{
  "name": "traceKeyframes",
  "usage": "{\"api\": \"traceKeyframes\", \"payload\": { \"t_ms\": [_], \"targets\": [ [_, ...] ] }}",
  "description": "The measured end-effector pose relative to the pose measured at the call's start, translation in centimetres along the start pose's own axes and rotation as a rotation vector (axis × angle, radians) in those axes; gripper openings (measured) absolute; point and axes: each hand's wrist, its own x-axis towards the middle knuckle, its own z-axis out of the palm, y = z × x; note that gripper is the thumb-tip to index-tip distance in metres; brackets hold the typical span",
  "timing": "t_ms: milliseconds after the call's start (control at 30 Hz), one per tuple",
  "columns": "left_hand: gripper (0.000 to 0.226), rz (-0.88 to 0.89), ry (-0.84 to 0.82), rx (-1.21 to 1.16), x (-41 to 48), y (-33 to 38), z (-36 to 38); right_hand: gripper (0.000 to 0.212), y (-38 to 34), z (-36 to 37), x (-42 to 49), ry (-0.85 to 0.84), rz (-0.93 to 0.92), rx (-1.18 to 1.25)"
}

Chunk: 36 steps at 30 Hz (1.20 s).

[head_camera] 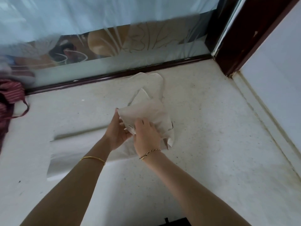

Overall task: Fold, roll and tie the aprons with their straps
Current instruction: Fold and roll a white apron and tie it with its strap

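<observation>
Right hand (147,137): centre frame, fingers curled over the cream apron (145,110), on its bunched end.
Left hand (116,133): gripping its left edge.
Apron: extends above both hands, toward upper centre.

The cream apron (146,111) is matt, softly creased cloth, the maroon striped apron (9,95) is cloth too, the table (211,144) is matt, finely speckled white stone-like material, the window frame (114,75) is glossy dark wood, and the pane (146,46) is reflective glass.

One beige apron (147,110), one striped apron (9,97)
</observation>
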Motion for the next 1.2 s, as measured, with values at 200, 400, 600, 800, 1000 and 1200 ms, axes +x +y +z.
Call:
{"api": "traceKeyframes", "payload": {
  "t_ms": [200, 400, 600, 800, 1000, 1200],
  "targets": [
    [0.065, 0.016, -0.181, -0.024, -0.7, 0.1, -3.2, 0.034, -2.2, 1.7, 0.8, -0.256, 0.014, 0.018],
    [0.024, -0.009, 0.102, 0.169, 0.2, -0.9, -6.1, 0.025, -2.5, -0.8, 1.2, -0.157, -0.027, 0.206],
    [0.027, -0.017, 0.331, 0.361, 1.0, -1.0, -7.8, 0.060, 4.2, -0.6, 1.0, -0.224, 0.157, -0.089],
    [0.019, 0.109, 0.602, 0.640, 0.9, -1.4, -6.2, 0.081, 7.0, 3.4, -0.8, -0.307, 0.025, -0.273],
    [0.020, 0.142, 0.686, 0.651, 0.8, -2.3, -7.9, 0.069, 8.8, 4.4, -1.6, -0.202, -0.135, -0.423],
    [0.012, 0.215, 0.717, 0.737, 0.4, -2.4, -8.0, 0.077, 8.9, 4.5, -1.8, -0.311, -0.118, -0.479]
  ]
}}
